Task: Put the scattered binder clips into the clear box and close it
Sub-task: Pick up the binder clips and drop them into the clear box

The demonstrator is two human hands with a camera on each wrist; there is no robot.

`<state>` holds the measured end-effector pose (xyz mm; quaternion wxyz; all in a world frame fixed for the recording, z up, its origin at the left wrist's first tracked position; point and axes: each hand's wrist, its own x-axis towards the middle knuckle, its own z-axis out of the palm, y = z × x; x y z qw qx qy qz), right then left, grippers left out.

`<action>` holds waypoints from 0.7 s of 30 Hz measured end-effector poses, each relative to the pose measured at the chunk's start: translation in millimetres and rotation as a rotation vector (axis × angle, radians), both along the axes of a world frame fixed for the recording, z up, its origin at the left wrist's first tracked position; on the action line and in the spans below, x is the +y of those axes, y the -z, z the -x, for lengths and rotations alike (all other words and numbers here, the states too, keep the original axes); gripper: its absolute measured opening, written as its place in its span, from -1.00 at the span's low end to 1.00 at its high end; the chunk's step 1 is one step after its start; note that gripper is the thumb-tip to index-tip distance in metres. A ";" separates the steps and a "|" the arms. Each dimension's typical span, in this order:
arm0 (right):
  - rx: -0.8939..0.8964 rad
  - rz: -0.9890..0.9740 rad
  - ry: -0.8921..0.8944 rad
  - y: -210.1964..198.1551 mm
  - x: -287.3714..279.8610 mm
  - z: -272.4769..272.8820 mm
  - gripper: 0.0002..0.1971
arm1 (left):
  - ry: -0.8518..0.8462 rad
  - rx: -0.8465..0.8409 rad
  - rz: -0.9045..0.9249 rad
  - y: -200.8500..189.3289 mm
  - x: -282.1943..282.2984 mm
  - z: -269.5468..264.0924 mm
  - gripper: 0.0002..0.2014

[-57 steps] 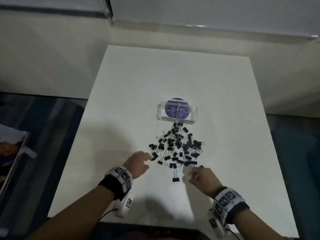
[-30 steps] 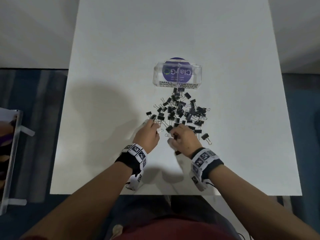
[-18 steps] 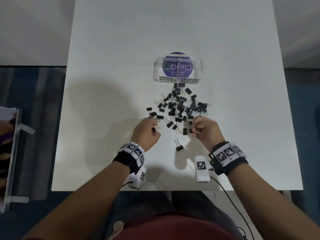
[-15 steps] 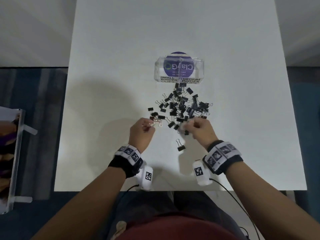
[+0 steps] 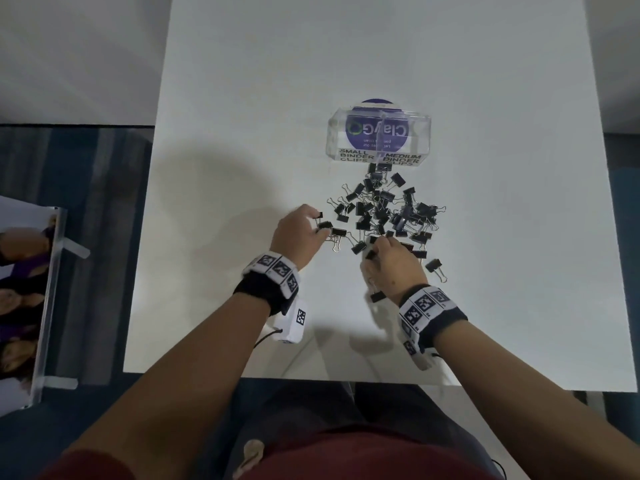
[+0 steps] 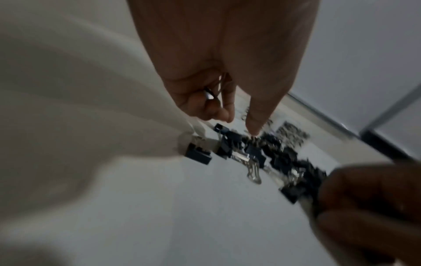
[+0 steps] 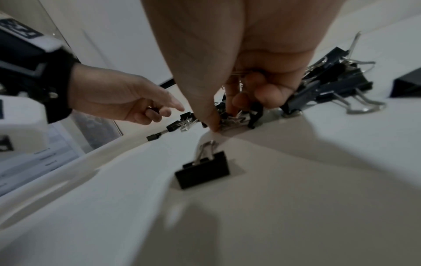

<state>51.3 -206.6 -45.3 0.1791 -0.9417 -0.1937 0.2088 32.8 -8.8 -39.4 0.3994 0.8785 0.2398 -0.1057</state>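
Clips (image 5: 384, 213) ahead of both hands, each already clutching some, look light, stiff, snag-prone; pinch their bodies.

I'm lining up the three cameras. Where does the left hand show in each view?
Head: the left hand is at centre, at the left edge of the binder clip pile.
Left wrist: it fills the top centre, fingers pointing down at the pile.
Right wrist: it is left of centre, reaching in.
Shared landmark: the binder clip pile.

From twelve o'clock the left hand (image 6: 218, 59) curls round a clip (image 6: 208, 93) above binder clips (image 6: 255, 151).
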 end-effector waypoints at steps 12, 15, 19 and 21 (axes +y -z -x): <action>1.063 -1.348 0.925 -29.4 -20.2 -28.8 -0.81 | 0.065 0.104 0.008 9.1 -0.8 -12.2 -0.82; 1.097 -1.332 0.887 -35.3 -18.2 -37.7 -0.85 | 0.061 0.064 0.067 2.6 5.6 -15.1 -0.88; 0.872 -0.944 0.779 -44.0 -1.1 -80.4 -0.80 | 0.066 0.009 0.167 -21.6 13.8 -49.7 -0.86; 0.654 -0.730 0.644 -56.6 17.0 -111.7 -0.85 | 0.087 -0.019 0.197 -37.8 14.9 -77.2 -0.82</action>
